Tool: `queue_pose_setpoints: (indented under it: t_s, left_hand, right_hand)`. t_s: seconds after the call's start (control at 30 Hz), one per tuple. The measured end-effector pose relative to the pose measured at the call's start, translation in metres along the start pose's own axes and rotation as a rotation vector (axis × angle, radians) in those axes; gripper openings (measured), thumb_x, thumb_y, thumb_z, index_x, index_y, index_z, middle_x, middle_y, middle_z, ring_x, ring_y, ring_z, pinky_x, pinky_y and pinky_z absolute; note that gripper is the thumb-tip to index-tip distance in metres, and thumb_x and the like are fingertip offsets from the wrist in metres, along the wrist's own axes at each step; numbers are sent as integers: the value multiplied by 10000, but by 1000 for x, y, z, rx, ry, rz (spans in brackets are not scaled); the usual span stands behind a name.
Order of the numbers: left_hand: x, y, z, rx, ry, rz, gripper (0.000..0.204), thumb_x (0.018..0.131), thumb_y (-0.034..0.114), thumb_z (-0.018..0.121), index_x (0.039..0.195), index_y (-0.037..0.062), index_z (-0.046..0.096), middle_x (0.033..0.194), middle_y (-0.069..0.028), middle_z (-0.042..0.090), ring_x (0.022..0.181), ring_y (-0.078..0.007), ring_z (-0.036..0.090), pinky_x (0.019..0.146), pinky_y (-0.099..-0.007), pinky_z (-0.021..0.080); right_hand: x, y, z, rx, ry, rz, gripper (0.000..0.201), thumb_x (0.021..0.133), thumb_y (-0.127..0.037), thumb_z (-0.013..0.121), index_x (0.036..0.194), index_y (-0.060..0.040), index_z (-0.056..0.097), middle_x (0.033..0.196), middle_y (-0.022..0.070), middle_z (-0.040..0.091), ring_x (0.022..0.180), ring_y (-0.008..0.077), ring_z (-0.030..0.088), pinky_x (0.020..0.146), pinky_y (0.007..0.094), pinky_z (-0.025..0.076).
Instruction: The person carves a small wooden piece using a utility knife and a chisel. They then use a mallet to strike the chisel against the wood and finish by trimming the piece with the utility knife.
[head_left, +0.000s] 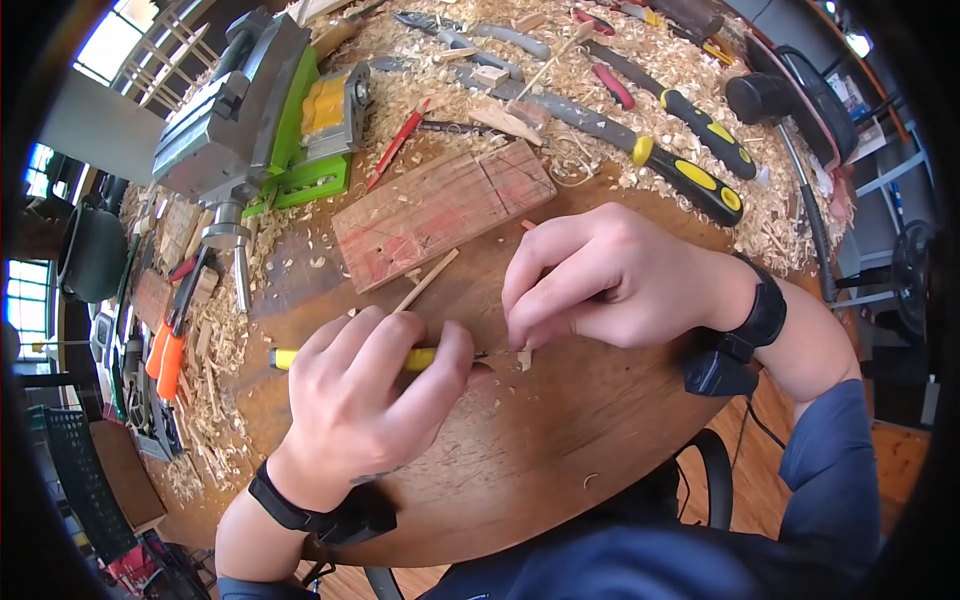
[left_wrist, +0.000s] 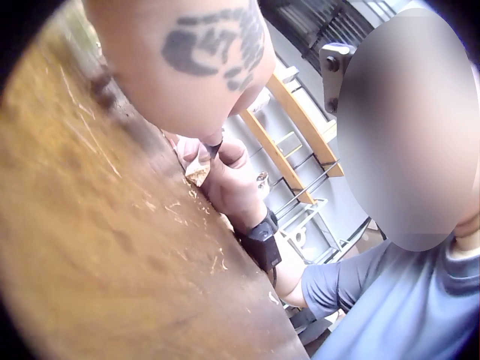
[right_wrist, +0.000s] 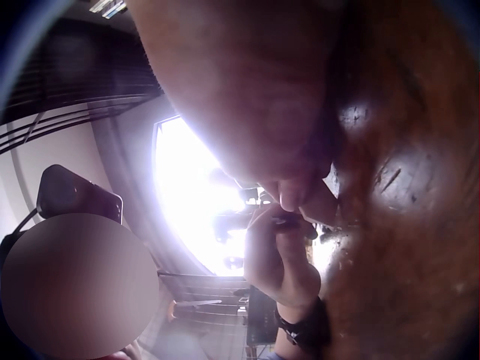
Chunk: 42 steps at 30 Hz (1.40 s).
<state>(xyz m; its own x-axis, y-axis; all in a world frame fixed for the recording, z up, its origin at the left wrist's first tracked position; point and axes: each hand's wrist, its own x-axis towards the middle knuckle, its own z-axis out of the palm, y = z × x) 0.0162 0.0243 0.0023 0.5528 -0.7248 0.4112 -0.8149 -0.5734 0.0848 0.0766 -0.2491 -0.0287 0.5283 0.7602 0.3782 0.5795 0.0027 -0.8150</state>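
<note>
My left hand (head_left: 365,390) grips a yellow-handled knife (head_left: 284,358), its thumb lying along the front of the handle. From that grip the thin dark blade (head_left: 492,354) points right, toward the other hand's fingertips. My right hand (head_left: 620,280) pinches a small piece of pale wood (head_left: 525,357) between thumb and fingers, right at the blade's tip. In the left wrist view, the wood piece (left_wrist: 198,174) shows a rough, light end; most of it is hidden by the fingers. A thin wooden stick (head_left: 428,280) lies just beyond the left knuckles.
Behind the hands lies a reddish wooden block (head_left: 440,215), with a red pencil (head_left: 398,143) beyond it. A vise (head_left: 240,110) stands at the left. Yellow-and-black-handled tools (head_left: 690,180) and a black mallet (head_left: 757,98) rest among wood shavings (head_left: 640,50) at the back right.
</note>
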Motion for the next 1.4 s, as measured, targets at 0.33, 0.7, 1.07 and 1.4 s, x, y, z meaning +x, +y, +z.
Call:
queue_pose_setpoints:
  t_s: [0.33,0.7,1.07,1.4]
  left_hand:
    - [2,-2,12,-18,135,45,260,743,186,853,921,39,735,710,-9,543,599,-164,573,494,-314,430]
    - [5,3,11,-50,68,31,241,754,153,844,919,28,722,720,-40,567,585,-197,589,502,-336,453]
    - [4,11,15,82,5,108,242,730,188,842,882,42,723,728,-23,593,616,-195,616,492,-329,455]
    - [-2,-8,2,-74,76,12,300,720,189,816,968,39,737,776,-46,583,620,-209,588,528,-343,451]
  right_hand:
    - [1,-3,-1,4,-15,38,115,892,17,781,981,-45,821,961,50,759,835,207,745,740,329,590]
    - [2,-5,-1,51,-17,66,122,872,9,798,976,-50,820,946,55,760,836,229,740,746,339,594]
    - [3,-6,0,1,-7,66,130,863,37,790,954,-49,822,956,55,765,847,215,755,748,329,602]
    - [1,-4,0,-1,-3,13,130,882,56,767,967,-35,803,972,53,745,836,201,751,739,324,596]
